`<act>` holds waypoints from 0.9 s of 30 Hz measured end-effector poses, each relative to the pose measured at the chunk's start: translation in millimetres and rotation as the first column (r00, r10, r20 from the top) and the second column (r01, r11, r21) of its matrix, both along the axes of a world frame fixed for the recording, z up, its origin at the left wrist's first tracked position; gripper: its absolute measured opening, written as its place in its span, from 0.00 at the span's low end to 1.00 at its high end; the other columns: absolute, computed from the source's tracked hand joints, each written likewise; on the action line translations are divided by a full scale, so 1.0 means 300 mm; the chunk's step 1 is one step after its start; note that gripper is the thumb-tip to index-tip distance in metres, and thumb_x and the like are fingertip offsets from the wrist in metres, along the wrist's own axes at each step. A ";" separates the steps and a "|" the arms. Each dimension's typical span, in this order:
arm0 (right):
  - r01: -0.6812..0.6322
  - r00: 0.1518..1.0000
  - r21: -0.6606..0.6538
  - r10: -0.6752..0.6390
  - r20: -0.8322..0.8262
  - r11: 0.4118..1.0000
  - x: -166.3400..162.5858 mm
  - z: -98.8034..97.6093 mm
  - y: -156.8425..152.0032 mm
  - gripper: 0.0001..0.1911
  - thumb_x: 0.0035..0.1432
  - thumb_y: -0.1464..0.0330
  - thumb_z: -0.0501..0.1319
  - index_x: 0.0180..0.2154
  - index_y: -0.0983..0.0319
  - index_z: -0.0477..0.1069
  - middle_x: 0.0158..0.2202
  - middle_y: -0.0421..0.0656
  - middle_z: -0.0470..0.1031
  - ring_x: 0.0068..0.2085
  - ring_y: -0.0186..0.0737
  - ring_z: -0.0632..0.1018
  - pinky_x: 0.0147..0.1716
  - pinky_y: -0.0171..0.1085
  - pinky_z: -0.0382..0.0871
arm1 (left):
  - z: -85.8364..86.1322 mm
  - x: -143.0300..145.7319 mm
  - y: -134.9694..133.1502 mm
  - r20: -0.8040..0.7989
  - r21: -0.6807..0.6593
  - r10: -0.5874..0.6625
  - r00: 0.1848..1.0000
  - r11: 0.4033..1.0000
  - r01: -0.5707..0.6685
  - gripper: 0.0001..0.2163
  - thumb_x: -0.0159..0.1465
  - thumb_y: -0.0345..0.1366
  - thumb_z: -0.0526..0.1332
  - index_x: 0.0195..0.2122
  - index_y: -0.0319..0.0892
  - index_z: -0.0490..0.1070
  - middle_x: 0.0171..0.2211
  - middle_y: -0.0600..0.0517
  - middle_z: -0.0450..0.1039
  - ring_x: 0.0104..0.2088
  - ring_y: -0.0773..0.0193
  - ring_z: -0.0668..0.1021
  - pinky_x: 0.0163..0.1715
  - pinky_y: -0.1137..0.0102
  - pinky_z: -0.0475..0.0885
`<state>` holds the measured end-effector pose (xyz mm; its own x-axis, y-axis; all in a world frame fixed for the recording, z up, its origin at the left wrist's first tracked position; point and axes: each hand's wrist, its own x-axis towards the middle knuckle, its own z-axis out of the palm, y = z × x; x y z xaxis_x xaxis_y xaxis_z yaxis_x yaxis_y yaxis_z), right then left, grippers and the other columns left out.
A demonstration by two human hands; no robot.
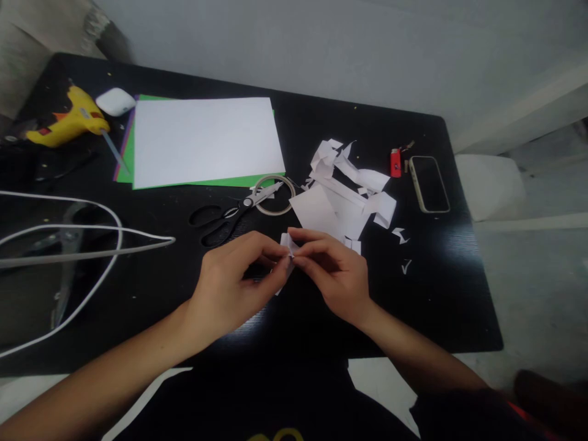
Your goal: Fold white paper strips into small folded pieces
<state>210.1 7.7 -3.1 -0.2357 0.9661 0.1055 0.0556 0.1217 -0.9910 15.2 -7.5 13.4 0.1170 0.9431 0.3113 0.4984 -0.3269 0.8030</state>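
Between my two hands is a small folded piece of white paper [289, 242], held over the front half of the black table. My left hand [241, 278] pinches it from the left with thumb and forefinger. From the right, my right hand [337, 269] pinches the same piece, its fingertips almost touching the left ones. Much of the paper is hidden behind the fingers. Just beyond my hands lie black-handled scissors [234, 214], their blades across a roll of tape [294, 202]. A heap of white paper scraps [321, 205] spreads beyond my right hand.
White sheets [206, 141] lie on green paper [211, 182] at the back. A yellow glue gun [78, 119] and a white case [116, 101] sit back left. White cable [114, 229] loops at left. A red lighter [395, 163] and a phone [430, 184] lie right on the table [441, 294].
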 end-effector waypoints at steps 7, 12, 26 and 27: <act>-0.003 0.998 -0.082 -0.001 -0.057 0.997 -0.006 0.003 0.002 0.06 0.64 0.73 0.71 0.40 0.54 0.82 0.55 0.41 0.84 0.54 0.41 0.85 0.53 0.40 0.83 | 0.005 0.004 -0.011 -0.002 -0.015 0.014 1.000 1.000 -0.014 0.03 0.66 0.31 0.68 0.38 0.44 0.75 0.31 0.57 0.80 0.27 0.69 0.82 0.28 0.75 0.78; -0.006 0.992 -0.153 -0.014 -0.124 0.988 -0.006 0.004 0.005 0.04 0.64 0.71 0.71 0.38 0.55 0.82 0.54 0.41 0.84 0.55 0.42 0.85 0.55 0.41 0.82 | 0.011 0.004 -0.007 -0.043 0.126 -0.073 0.996 0.989 0.077 0.03 0.67 0.27 0.66 0.39 0.43 0.77 0.35 0.53 0.82 0.33 0.67 0.84 0.34 0.73 0.79; 0.014 0.996 -0.058 -0.019 -0.083 0.998 -0.005 0.011 0.002 0.05 0.64 0.72 0.70 0.40 0.55 0.82 0.55 0.42 0.84 0.55 0.42 0.84 0.55 0.43 0.83 | -0.028 -0.003 -0.025 -0.332 0.395 0.050 0.942 0.914 0.091 0.08 0.66 0.29 0.70 0.45 0.41 0.79 0.39 0.50 0.86 0.33 0.65 0.86 0.34 0.73 0.80; 0.018 0.997 -0.050 -0.022 -0.075 0.999 -0.005 0.011 0.001 0.05 0.64 0.71 0.70 0.39 0.55 0.82 0.54 0.42 0.84 0.55 0.43 0.84 0.56 0.44 0.83 | -0.027 -0.004 -0.026 -0.338 0.396 0.057 0.939 0.914 0.087 0.08 0.66 0.29 0.70 0.46 0.42 0.79 0.39 0.50 0.86 0.33 0.64 0.86 0.34 0.73 0.81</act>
<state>208.5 8.0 0.1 -0.2094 0.9750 0.0744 -0.0172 0.0724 -0.9972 14.0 -15.2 5.2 0.2954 0.7439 0.5994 0.7060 -0.5927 0.3877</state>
